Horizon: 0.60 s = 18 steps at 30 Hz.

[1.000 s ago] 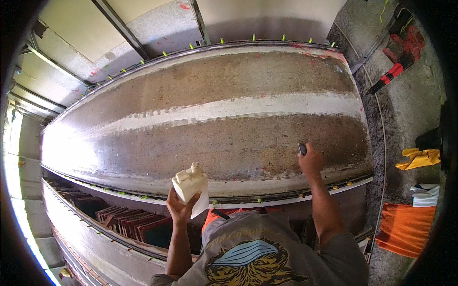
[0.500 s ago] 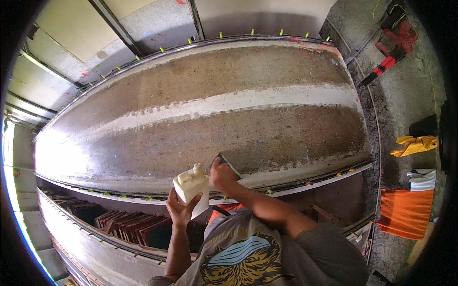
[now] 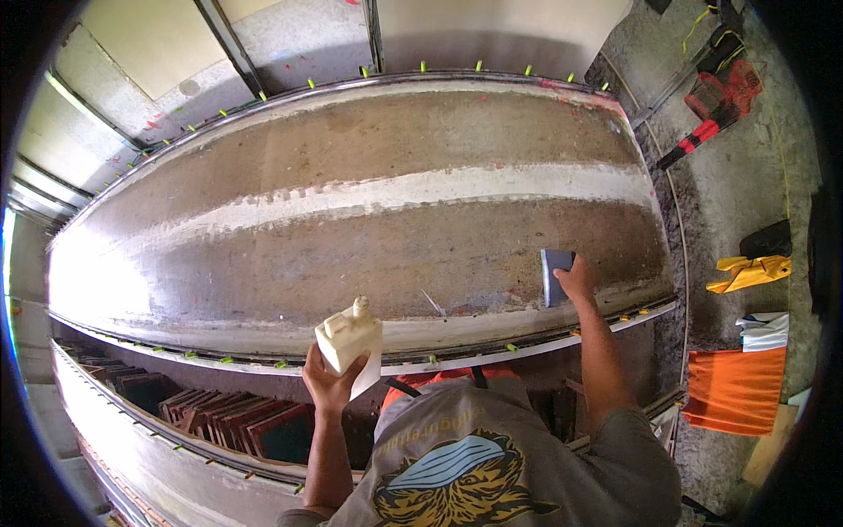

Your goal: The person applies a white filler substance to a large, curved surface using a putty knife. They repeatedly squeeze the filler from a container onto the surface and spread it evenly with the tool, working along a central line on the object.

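A cream plastic jug (image 3: 344, 337) with its neck upward is gripped near its base by my left hand (image 3: 330, 384), over the near edge of a long table (image 3: 369, 263). Farther right, my right hand (image 3: 576, 279) holds a flat dark scraper (image 3: 556, 285) with a pale strip along its left edge. The blade lies on or just above the tabletop; which one I cannot tell. Stained brown, the surface has a whitish band (image 3: 421, 189) running lengthwise. A thin light streak (image 3: 432, 301) shows between the jug and the scraper.
Small green clips (image 3: 479, 66) line the table's edges. Below the near edge, several framed panels (image 3: 237, 417) stand in a row beside a second long table (image 3: 167, 465). On the floor at right are an orange cloth (image 3: 733, 391), a yellow cloth (image 3: 751, 272) and a red-and-black item (image 3: 724, 101).
My right hand has swung to the right along the tabletop with the scraper, away from the jug. My left hand keeps its hold on the jug. The view has shifted slightly.
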### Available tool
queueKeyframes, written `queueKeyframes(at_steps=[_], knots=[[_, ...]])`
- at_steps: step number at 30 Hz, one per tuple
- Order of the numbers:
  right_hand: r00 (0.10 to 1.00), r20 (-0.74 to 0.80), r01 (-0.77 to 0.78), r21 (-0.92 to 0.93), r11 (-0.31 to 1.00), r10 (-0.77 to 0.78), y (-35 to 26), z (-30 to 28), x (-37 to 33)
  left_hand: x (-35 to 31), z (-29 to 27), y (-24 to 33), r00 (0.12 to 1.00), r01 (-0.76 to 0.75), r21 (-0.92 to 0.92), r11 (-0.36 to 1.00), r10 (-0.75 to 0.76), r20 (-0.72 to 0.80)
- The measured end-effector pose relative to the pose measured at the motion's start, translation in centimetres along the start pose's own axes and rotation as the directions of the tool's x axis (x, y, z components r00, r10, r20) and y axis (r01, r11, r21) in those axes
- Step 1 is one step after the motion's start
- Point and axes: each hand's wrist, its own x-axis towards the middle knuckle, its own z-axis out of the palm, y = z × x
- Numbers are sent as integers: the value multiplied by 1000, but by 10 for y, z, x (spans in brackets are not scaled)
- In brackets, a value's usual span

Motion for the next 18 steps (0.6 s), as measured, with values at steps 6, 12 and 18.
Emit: queueKeyframes(at_steps=[6,12,18], knots=[[997,53,71,-432,899,-53,-95,89,-43,-2,-8,-19,1000,1,-35,999,-1,-9],[912,173,351,137,926,-371,-210,130,-105,-3,-19,-13,999,25,15,1000,-25,-35],[973,162,119,249,961,-162,-151,168,-81,-9,-32,-18,997,6,-88,996,-13,-77]])
